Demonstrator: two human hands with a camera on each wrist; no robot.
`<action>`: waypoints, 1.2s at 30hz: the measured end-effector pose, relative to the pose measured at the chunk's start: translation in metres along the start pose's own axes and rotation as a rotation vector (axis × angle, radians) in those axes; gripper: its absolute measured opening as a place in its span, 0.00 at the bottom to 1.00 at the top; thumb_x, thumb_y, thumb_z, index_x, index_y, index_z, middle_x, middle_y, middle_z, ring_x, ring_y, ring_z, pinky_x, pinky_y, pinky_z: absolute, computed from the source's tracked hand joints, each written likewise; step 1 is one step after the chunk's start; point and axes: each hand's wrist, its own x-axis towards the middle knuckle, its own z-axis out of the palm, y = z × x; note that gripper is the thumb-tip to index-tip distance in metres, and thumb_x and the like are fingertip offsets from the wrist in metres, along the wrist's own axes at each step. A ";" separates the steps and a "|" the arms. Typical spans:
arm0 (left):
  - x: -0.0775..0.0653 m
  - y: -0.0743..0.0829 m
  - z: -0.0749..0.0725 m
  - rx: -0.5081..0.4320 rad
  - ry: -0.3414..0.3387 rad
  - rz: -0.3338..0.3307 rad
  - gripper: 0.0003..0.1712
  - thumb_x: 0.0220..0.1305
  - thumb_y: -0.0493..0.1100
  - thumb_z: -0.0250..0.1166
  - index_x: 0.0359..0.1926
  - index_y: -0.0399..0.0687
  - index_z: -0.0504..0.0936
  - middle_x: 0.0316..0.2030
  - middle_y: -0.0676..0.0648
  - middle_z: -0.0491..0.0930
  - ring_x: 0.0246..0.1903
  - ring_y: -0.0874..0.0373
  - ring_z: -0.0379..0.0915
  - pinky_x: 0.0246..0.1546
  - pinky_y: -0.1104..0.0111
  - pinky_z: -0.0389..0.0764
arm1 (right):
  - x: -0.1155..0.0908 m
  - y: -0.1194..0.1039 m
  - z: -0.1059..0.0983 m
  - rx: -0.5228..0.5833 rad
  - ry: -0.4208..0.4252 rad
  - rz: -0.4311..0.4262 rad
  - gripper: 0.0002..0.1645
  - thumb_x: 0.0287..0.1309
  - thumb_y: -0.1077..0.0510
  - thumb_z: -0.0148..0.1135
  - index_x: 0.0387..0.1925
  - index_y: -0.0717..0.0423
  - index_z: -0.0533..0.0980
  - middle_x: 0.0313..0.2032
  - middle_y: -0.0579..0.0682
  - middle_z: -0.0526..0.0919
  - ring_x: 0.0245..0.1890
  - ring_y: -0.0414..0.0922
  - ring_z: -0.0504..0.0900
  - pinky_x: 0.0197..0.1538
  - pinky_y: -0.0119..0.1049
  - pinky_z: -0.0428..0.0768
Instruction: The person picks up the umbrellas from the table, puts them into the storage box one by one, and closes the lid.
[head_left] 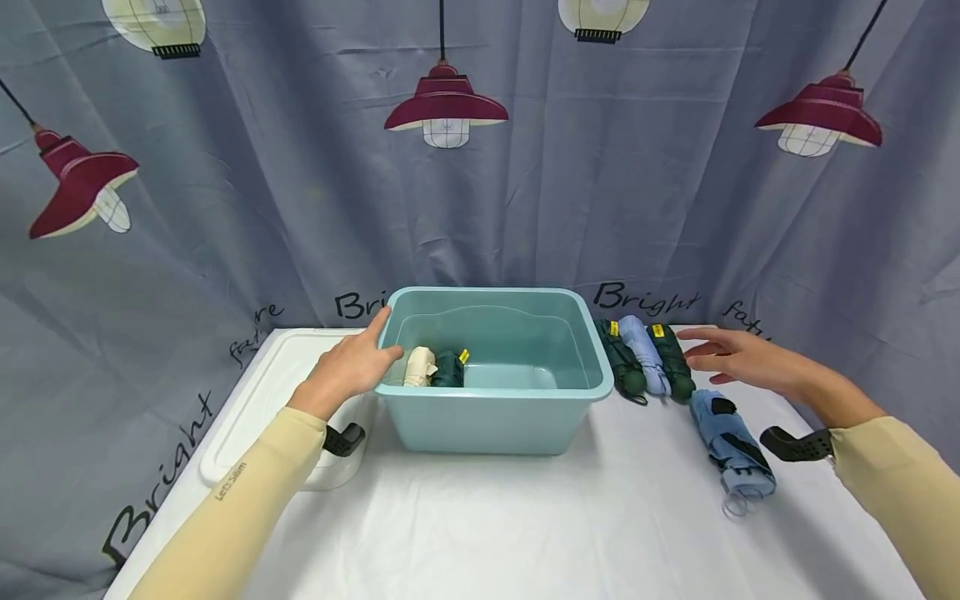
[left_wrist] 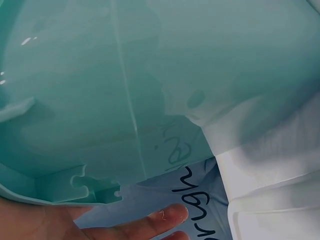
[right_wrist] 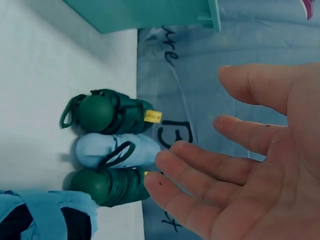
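My left hand (head_left: pixel 347 371) rests at the left rim of a teal plastic bin (head_left: pixel 487 425), its thumb over the edge. In the left wrist view its fingers (left_wrist: pixel 150 224) extend along the outside of the bin. A cream rolled bundle (head_left: pixel 420 367) and a dark green folded umbrella (head_left: pixel 447 369) stand inside. My right hand (head_left: pixel 738 360) hovers with spread fingers beside a dark green folded umbrella (head_left: pixel 670 362), holding nothing. Left of that lie a light blue folded umbrella (head_left: pixel 645 354) and another dark green one (head_left: pixel 622 360). Closer to me is a blue folded umbrella (head_left: pixel 731 446) with black patches.
A white lid (head_left: pixel 262 400) lies on the table left of the bin, partly under my left arm. White cloth covers the table (head_left: pixel 517 525). Behind it hangs a grey-blue curtain (head_left: pixel 322 183) printed with lamps and lettering.
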 end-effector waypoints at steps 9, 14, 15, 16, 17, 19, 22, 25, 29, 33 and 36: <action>0.000 -0.001 -0.002 0.023 -0.014 -0.016 0.47 0.70 0.63 0.46 0.81 0.65 0.33 0.71 0.35 0.66 0.61 0.39 0.72 0.51 0.42 0.73 | 0.004 0.016 0.006 -0.002 0.011 0.008 0.41 0.76 0.49 0.51 0.76 0.68 0.51 0.68 0.77 0.64 0.60 0.64 0.77 0.58 0.55 0.79; -0.001 -0.002 -0.001 0.016 -0.021 -0.018 0.48 0.70 0.62 0.47 0.81 0.64 0.33 0.72 0.35 0.65 0.61 0.39 0.72 0.50 0.44 0.74 | 0.005 0.023 0.007 -0.043 0.028 0.014 0.40 0.76 0.49 0.51 0.75 0.69 0.53 0.68 0.77 0.64 0.59 0.64 0.77 0.58 0.58 0.78; -0.001 -0.001 0.000 0.016 -0.019 -0.016 0.48 0.70 0.62 0.47 0.81 0.64 0.33 0.71 0.35 0.65 0.61 0.39 0.72 0.49 0.44 0.74 | 0.005 0.025 0.007 -0.050 0.033 0.014 0.39 0.76 0.49 0.51 0.75 0.69 0.53 0.68 0.77 0.64 0.60 0.65 0.77 0.58 0.58 0.77; -0.001 -0.001 0.000 0.014 -0.018 -0.014 0.48 0.70 0.62 0.47 0.81 0.64 0.33 0.72 0.35 0.65 0.60 0.40 0.72 0.49 0.44 0.74 | 0.005 0.027 0.006 -0.054 0.039 0.017 0.39 0.76 0.49 0.51 0.75 0.68 0.54 0.68 0.76 0.65 0.60 0.65 0.76 0.58 0.59 0.77; 0.000 -0.001 0.000 0.012 -0.013 -0.013 0.48 0.69 0.62 0.47 0.81 0.64 0.33 0.72 0.35 0.65 0.60 0.40 0.72 0.49 0.44 0.74 | 0.004 0.029 0.006 -0.058 0.045 0.017 0.39 0.76 0.49 0.51 0.75 0.68 0.54 0.68 0.76 0.65 0.61 0.66 0.76 0.58 0.59 0.77; 0.001 0.000 -0.001 0.012 -0.008 -0.008 0.48 0.69 0.63 0.47 0.81 0.64 0.33 0.72 0.35 0.65 0.61 0.40 0.72 0.49 0.44 0.74 | 0.003 0.033 0.006 -0.054 0.048 0.028 0.39 0.76 0.48 0.51 0.75 0.68 0.54 0.68 0.76 0.65 0.62 0.67 0.74 0.58 0.59 0.77; 0.001 0.001 -0.002 0.016 -0.009 -0.006 0.48 0.70 0.63 0.46 0.81 0.65 0.32 0.72 0.35 0.65 0.62 0.39 0.71 0.51 0.44 0.73 | 0.002 0.041 0.007 -0.043 0.043 0.038 0.40 0.76 0.47 0.51 0.75 0.68 0.54 0.67 0.76 0.66 0.63 0.68 0.73 0.59 0.61 0.75; 0.000 0.001 -0.004 0.020 -0.014 -0.010 0.48 0.70 0.63 0.47 0.81 0.65 0.32 0.71 0.34 0.65 0.62 0.40 0.71 0.50 0.44 0.73 | 0.000 0.048 0.009 -0.035 0.036 0.041 0.40 0.76 0.47 0.50 0.75 0.69 0.54 0.67 0.76 0.66 0.64 0.69 0.71 0.60 0.63 0.74; -0.001 0.000 -0.005 0.028 -0.010 -0.015 0.48 0.69 0.63 0.47 0.81 0.64 0.33 0.70 0.34 0.67 0.60 0.40 0.72 0.48 0.46 0.74 | 0.000 0.054 0.012 -0.038 0.037 0.053 0.40 0.76 0.47 0.50 0.75 0.69 0.53 0.66 0.77 0.67 0.63 0.68 0.72 0.60 0.64 0.73; -0.001 0.001 -0.004 0.029 -0.007 -0.017 0.48 0.69 0.63 0.47 0.81 0.65 0.33 0.70 0.34 0.67 0.60 0.40 0.72 0.49 0.45 0.74 | 0.000 0.061 0.012 -0.045 0.043 0.077 0.41 0.76 0.46 0.50 0.75 0.69 0.53 0.66 0.77 0.66 0.64 0.68 0.71 0.60 0.65 0.73; 0.000 0.004 -0.003 0.023 -0.009 -0.013 0.48 0.69 0.62 0.48 0.81 0.64 0.33 0.71 0.35 0.66 0.62 0.40 0.71 0.51 0.44 0.73 | -0.002 0.067 0.012 -0.059 0.046 0.092 0.40 0.76 0.46 0.49 0.75 0.68 0.53 0.67 0.78 0.64 0.64 0.70 0.69 0.59 0.66 0.72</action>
